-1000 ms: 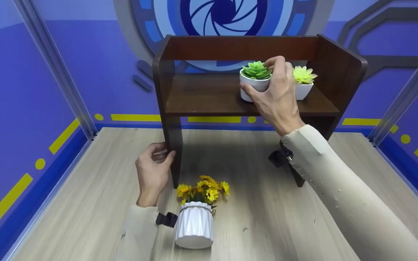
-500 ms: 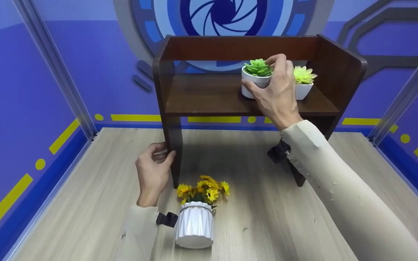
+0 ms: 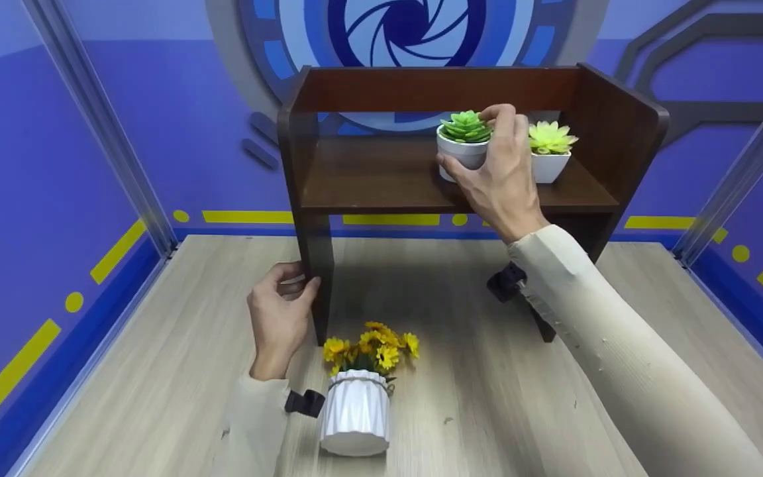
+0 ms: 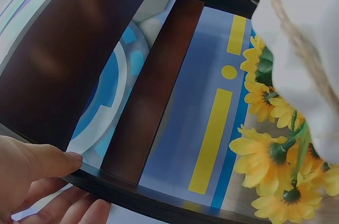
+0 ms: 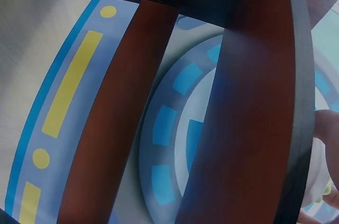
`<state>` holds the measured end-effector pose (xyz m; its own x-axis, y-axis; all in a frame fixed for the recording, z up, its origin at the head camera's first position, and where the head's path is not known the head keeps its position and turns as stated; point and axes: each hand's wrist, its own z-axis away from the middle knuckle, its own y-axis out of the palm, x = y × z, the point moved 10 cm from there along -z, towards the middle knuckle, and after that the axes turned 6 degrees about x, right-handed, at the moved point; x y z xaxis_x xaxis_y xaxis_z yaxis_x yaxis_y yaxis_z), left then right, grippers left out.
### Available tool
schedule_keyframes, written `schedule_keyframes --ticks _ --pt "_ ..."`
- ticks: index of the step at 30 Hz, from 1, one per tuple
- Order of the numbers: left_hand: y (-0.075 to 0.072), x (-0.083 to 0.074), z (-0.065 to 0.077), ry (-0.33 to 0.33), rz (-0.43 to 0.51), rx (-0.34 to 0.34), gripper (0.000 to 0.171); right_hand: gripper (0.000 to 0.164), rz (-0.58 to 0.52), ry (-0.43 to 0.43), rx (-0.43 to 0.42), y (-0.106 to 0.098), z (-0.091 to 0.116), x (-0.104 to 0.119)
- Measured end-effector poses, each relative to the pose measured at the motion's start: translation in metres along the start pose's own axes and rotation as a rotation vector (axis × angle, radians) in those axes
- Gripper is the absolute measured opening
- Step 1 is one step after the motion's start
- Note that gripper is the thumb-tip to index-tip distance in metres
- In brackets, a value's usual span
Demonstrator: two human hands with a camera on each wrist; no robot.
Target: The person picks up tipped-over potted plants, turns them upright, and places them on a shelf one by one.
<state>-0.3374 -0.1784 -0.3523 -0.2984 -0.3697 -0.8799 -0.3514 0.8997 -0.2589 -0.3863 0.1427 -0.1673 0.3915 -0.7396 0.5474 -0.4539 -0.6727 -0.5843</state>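
My right hand [image 3: 504,182] grips a round white pot with a green succulent [image 3: 466,152] on the upper board of a dark brown wooden shelf [image 3: 368,172]. Thumb and fingers wrap around the pot's sides; whether its base touches the board I cannot tell. Just right of that hand stands a square white pot with a yellow-green succulent [image 3: 550,169]. Low on the left, my left hand [image 3: 280,321] pinches the front edge of the shelf's side panel. The left wrist view has its thumb [image 4: 50,161] on the inner face and the fingers outside.
A white ribbed pot of yellow flowers [image 3: 355,414] lies tipped on the wooden tabletop [image 3: 474,397], before the shelf's left leg. Behind the shelf rises a blue patterned wall [image 3: 176,132], with metal posts [image 3: 100,126] at the corners.
The green succulent's pot rose slightly to the right, then came back left and a little lower with my right hand. More of the square pot shows now. My left hand stays put.
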Motion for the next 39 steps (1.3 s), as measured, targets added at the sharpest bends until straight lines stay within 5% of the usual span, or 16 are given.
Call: schedule_keyframes --ticks 21,33,39 --pt "-0.001 0.000 -0.001 0.007 -0.009 0.000 0.024 0.072 -0.032 -0.036 0.042 -0.027 0.033 0.016" --pt "0.000 -0.001 0.001 0.002 -0.004 0.003 0.025 0.064 -0.131 -0.118 -0.084 -0.059 0.068 0.009" --pt "-0.002 0.001 0.001 -0.005 -0.014 0.001 0.025 0.056 -0.174 -0.087 -0.131 -0.072 0.083 -0.005"
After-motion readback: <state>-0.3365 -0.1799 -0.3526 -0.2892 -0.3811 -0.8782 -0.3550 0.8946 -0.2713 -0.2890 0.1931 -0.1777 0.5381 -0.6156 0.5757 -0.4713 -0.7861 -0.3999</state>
